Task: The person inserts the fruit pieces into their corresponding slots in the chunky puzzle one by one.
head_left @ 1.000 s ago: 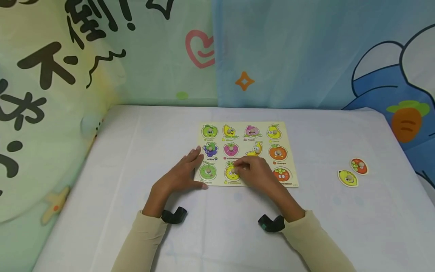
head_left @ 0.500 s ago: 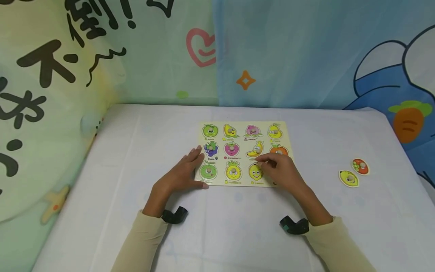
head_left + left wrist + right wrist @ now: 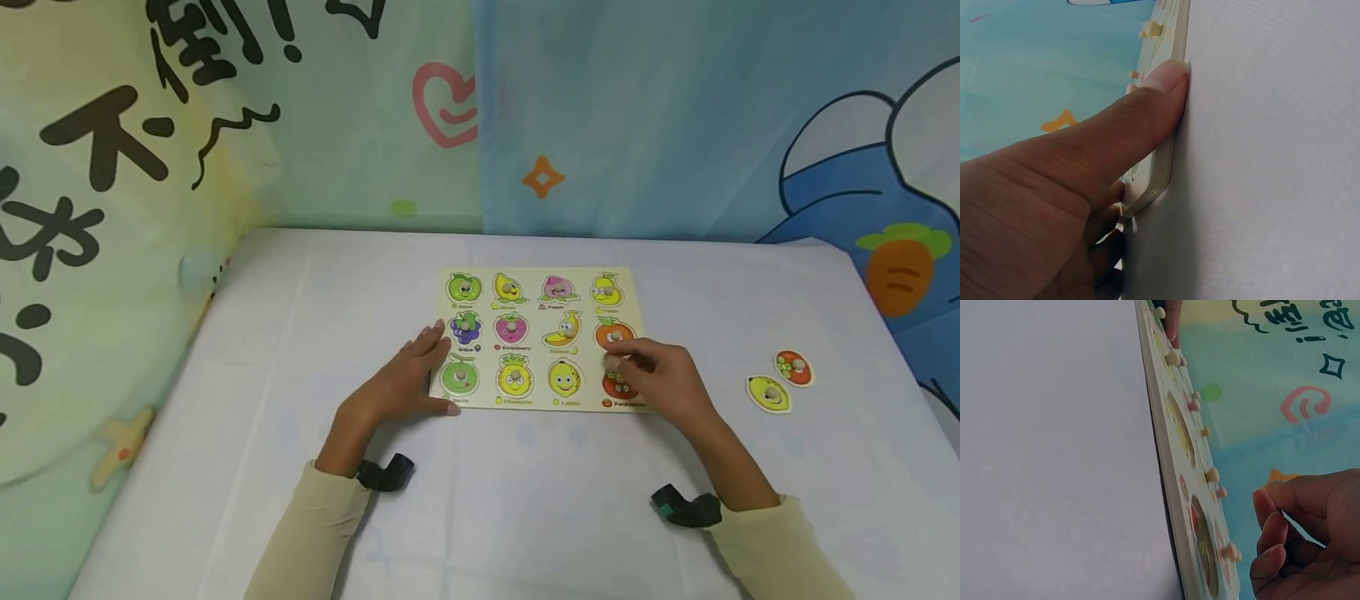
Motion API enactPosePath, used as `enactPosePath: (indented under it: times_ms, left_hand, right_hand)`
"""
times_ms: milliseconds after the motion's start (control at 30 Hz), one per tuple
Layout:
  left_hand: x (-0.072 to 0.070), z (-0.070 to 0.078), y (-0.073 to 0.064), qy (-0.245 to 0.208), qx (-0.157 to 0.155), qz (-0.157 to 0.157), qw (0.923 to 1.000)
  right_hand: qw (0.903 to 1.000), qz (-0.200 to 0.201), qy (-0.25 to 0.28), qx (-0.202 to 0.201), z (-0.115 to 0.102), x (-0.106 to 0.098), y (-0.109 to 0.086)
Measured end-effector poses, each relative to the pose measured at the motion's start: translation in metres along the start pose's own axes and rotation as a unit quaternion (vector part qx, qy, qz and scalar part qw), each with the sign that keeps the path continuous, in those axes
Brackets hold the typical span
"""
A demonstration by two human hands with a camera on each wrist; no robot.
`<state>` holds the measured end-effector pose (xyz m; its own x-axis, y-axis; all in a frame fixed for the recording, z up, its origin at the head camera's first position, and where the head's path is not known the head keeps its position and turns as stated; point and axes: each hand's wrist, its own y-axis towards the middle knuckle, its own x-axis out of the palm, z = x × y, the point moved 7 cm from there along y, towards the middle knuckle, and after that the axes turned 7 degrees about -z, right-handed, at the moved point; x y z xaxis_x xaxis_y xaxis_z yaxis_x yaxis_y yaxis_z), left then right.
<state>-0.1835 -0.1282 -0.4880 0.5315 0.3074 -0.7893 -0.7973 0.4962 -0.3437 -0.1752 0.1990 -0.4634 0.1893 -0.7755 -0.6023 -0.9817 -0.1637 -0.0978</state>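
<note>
A wooden fruit puzzle board (image 3: 537, 385) lies on the white table, most of its fruit shapes fitted with small knobs. My left hand (image 3: 405, 379) rests at its near-left corner, fingers along the left edge. In the left wrist view my thumb (image 3: 1141, 119) presses on the near edge. My right hand (image 3: 667, 383) is over the near-right part, beside the persimmon picture (image 3: 617, 390). The right wrist view has this hand (image 3: 1310, 531) loosely curled with nothing in it. The lemon (image 3: 1180, 428) and persimmon spots (image 3: 1204, 547) appear as recesses without knobs.
Two loose pieces, a yellow lemon (image 3: 768, 394) and a red persimmon (image 3: 793, 367), lie on the tablecloth (image 3: 525, 517) to the right of the board. A printed cartoon backdrop (image 3: 637, 125) stands behind the table.
My right hand has moved rightward from the pineapple piece, past the lemon picture, to the persimmon picture, uncovering the pineapple and lemon. My left hand keeps its place at the corner.
</note>
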Motion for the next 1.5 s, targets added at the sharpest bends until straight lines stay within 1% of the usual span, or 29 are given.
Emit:
enactPosePath:
  times_ms: [67, 167, 200, 233, 300, 400, 467, 533, 667, 900, 1100, 1167, 1233, 1300, 1367, 1433, 1500]
  left_hand:
    - [0.000, 0.000, 0.000, -0.001, 0.000, 0.000, 1.0000]
    - [0.001, 0.000, 0.000, -0.002, -0.001, 0.001, 1.0000]
    - [0.001, 0.000, 0.000, -0.002, 0.000, 0.001, 1.0000]
    - [0.001, 0.000, 0.000, -0.002, 0.000, 0.002, 1.0000]
    - [0.001, 0.000, 0.000, -0.001, 0.000, 0.002, 1.0000]
    - [0.001, -0.001, 0.000, -0.003, 0.000, 0.002, 1.0000]
    - [0.000, 0.000, 0.000, -0.004, 0.007, 0.004, 1.0000]
    - [-0.001, 0.000, -0.001, -0.005, 0.014, 0.007, 0.9999]
    - [-0.001, 0.000, -0.001, -0.007, 0.022, 0.007, 0.9997]
    - [-0.001, 0.000, -0.001, -0.012, 0.018, 0.005, 0.9998]
    - [-0.001, -0.001, -0.001, -0.011, 0.015, 0.006, 0.9998]
    - [0.000, -0.001, -0.001, -0.012, 0.016, 0.006, 0.9998]
    - [0.000, -0.002, -0.001, -0.013, 0.015, 0.005, 0.9998]
    - [-0.001, -0.002, -0.001, -0.013, 0.014, 0.005, 0.9998]
    - [-0.001, -0.002, -0.002, -0.014, 0.014, 0.004, 0.9998]
    - [-0.001, -0.002, -0.002, -0.015, 0.013, 0.004, 0.9998]
    - [-0.002, -0.001, -0.002, -0.016, 0.015, 0.004, 0.9998]
  right_hand:
    - [0.9997, 0.017, -0.011, -0.014, 0.020, -0.004, 0.000]
    - [0.9988, 0.037, -0.021, -0.025, 0.056, -0.011, 0.001]
    - [0.9980, 0.047, -0.030, -0.031, 0.066, -0.013, 0.000]
    - [0.9978, 0.050, -0.033, -0.028, 0.071, -0.016, -0.001]
    - [0.9980, 0.051, -0.034, -0.011, 0.066, -0.024, -0.009]
    - [0.9973, 0.056, -0.045, 0.013, 0.046, -0.035, -0.023]
    - [0.9966, 0.056, -0.051, 0.033, 0.036, -0.041, -0.030]
    - [0.9958, 0.060, -0.058, 0.039, 0.036, -0.046, -0.035]
    - [0.9948, 0.067, -0.063, 0.044, 0.044, -0.052, -0.042]
    - [0.9912, 0.095, -0.068, 0.063, 0.060, -0.065, -0.055]
    - [0.9886, 0.125, -0.055, 0.063, 0.074, -0.083, -0.067]
    - [0.9872, 0.135, -0.046, 0.071, 0.080, -0.091, -0.071]
    - [0.9850, 0.139, -0.038, 0.095, 0.088, -0.098, -0.076]
    - [0.9800, 0.143, -0.041, 0.132, 0.100, -0.104, -0.080]
    - [0.9732, 0.144, -0.040, 0.175, 0.114, -0.109, -0.084]
    - [0.9641, 0.149, -0.043, 0.215, 0.129, -0.112, -0.087]
    - [0.9557, 0.155, -0.047, 0.246, 0.143, -0.116, -0.090]
